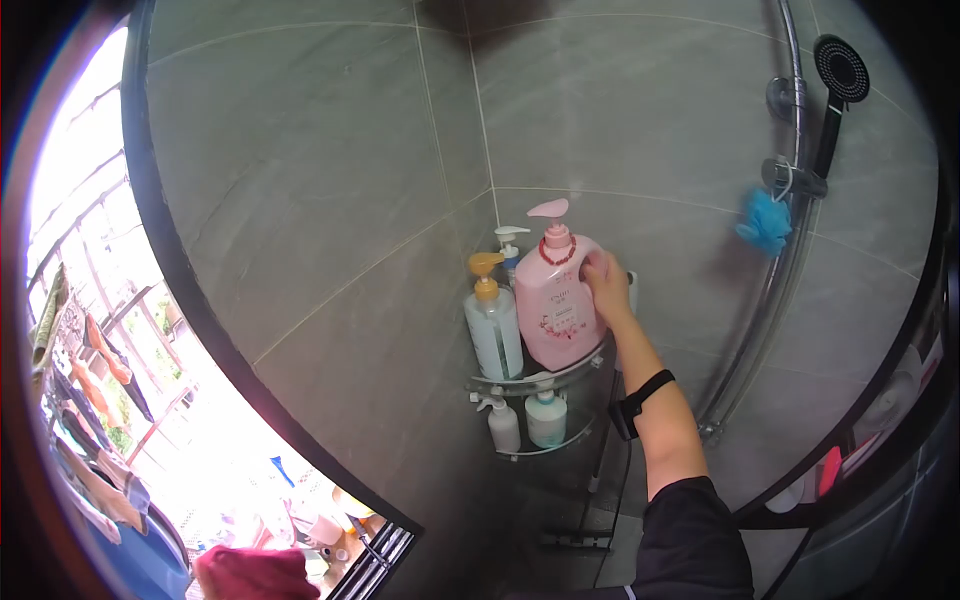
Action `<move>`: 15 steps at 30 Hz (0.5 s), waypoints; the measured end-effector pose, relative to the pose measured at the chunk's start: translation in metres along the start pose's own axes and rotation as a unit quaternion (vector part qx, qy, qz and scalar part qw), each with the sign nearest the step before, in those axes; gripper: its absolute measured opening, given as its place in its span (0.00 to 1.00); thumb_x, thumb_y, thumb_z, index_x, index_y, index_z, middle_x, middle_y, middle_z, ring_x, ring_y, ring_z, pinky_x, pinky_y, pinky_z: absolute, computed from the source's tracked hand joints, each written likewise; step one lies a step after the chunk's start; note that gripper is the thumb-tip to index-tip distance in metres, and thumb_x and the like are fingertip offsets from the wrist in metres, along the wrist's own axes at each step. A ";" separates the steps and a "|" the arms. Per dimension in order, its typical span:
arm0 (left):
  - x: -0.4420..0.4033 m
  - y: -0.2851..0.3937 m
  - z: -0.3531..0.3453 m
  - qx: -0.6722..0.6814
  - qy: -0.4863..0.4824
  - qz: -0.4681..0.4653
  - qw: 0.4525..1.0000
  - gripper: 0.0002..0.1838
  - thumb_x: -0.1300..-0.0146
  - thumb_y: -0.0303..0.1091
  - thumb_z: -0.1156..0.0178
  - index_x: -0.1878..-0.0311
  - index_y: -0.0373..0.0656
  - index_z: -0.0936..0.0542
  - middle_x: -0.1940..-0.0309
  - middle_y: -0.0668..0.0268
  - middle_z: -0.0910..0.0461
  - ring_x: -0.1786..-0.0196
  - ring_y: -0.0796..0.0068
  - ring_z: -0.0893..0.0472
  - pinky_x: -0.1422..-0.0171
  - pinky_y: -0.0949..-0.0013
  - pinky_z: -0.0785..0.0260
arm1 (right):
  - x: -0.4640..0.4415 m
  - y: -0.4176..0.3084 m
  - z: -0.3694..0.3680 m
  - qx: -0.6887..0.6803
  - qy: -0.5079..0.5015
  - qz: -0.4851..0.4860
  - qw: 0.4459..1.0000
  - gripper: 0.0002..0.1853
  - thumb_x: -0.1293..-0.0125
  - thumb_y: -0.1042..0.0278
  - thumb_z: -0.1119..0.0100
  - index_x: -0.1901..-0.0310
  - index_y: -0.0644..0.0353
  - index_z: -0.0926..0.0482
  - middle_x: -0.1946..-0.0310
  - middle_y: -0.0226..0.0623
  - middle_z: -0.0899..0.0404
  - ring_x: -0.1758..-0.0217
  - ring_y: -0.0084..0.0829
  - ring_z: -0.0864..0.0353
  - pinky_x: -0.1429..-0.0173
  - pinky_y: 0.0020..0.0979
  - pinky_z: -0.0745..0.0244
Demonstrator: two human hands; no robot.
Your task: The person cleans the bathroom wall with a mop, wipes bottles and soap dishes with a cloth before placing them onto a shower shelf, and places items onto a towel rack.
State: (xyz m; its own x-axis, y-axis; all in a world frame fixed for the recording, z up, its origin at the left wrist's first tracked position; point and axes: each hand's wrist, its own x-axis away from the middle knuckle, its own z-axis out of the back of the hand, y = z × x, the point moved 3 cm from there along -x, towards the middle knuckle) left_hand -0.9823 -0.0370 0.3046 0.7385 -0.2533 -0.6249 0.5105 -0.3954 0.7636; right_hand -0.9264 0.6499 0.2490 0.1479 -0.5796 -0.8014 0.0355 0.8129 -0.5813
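Our R hand (604, 286) has its fingers wrapped round the handle at the pink jug's (558, 312) 2–3 o'clock side; our L hand is out of frame, so can't tell its state. The jug's just off view ctr twd 3 o'clock, at the upper shelf (572, 376), approx. upright, pump on top, red ring (557, 262) round its neck. Can't tell if the base touches glass, so step in hand is, we'd judge, handling the jug at the shelf, lift vs. set-down unclear. Next move calls for a firm grip, jug kept level, and care w/ the amber-pump btl (494, 335) at its 9 o'clock & white-pump btl (510, 236) at 10–11.
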 end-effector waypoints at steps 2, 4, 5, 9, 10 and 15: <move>0.003 -0.001 0.014 -0.019 0.043 -0.092 0.995 0.43 0.34 0.46 0.36 0.23 0.46 0.48 0.42 0.50 0.29 0.62 0.53 0.19 0.58 0.55 0.21 | 0.001 0.012 -0.002 0.007 -0.026 -0.014 1.000 0.17 0.37 0.70 0.41 0.47 0.64 0.23 0.53 0.49 0.20 0.48 0.44 0.21 0.43 0.42 0.28; -0.003 0.012 -0.013 -0.101 0.074 -0.128 0.984 0.41 0.32 0.49 0.41 0.24 0.47 0.50 0.47 0.49 0.28 0.72 0.54 0.22 0.68 0.54 0.23 | 0.013 0.009 0.000 0.013 0.004 -0.040 0.999 0.19 0.36 0.70 0.41 0.44 0.63 0.25 0.51 0.51 0.22 0.45 0.47 0.22 0.42 0.45 0.29; -0.004 0.008 -0.014 -0.096 0.083 -0.106 0.986 0.40 0.32 0.49 0.41 0.25 0.47 0.49 0.47 0.49 0.28 0.71 0.54 0.22 0.67 0.54 0.24 | 0.017 0.003 0.001 0.013 0.052 -0.055 0.997 0.19 0.36 0.72 0.42 0.43 0.63 0.26 0.50 0.50 0.22 0.44 0.46 0.23 0.41 0.44 0.29; -0.003 -0.011 -0.018 -0.063 0.095 -0.047 0.992 0.35 0.33 0.47 0.41 0.29 0.46 0.45 0.47 0.51 0.27 0.67 0.57 0.22 0.63 0.55 0.25 | 0.057 -0.052 0.035 -0.040 0.305 -0.010 0.952 0.19 0.35 0.75 0.43 0.43 0.65 0.31 0.51 0.42 0.24 0.49 0.32 0.24 0.43 0.33 0.29; -0.003 -0.016 -0.018 -0.057 0.094 -0.036 0.993 0.34 0.33 0.47 0.41 0.30 0.46 0.44 0.48 0.52 0.27 0.66 0.57 0.22 0.62 0.55 0.26 | 0.083 -0.054 0.036 -0.060 0.311 0.015 0.949 0.16 0.35 0.77 0.44 0.46 0.65 0.30 0.53 0.40 0.25 0.51 0.31 0.25 0.44 0.32 0.30; -0.006 -0.029 -0.023 -0.036 0.085 0.005 0.996 0.29 0.33 0.45 0.41 0.35 0.45 0.40 0.48 0.54 0.26 0.62 0.60 0.23 0.56 0.57 0.28 | 0.255 -0.032 0.001 0.022 -0.042 -0.122 0.991 0.15 0.42 0.73 0.36 0.56 0.66 0.28 0.57 0.48 0.26 0.49 0.43 0.26 0.40 0.37 0.32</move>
State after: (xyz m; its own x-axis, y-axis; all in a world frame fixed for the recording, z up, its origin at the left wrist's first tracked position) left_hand -0.9916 -0.0035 0.2897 0.8046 -0.1012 -0.5852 0.5282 -0.3284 0.7831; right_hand -0.8887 0.4764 0.0633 0.2108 -0.7535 -0.6228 0.1237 0.6525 -0.7476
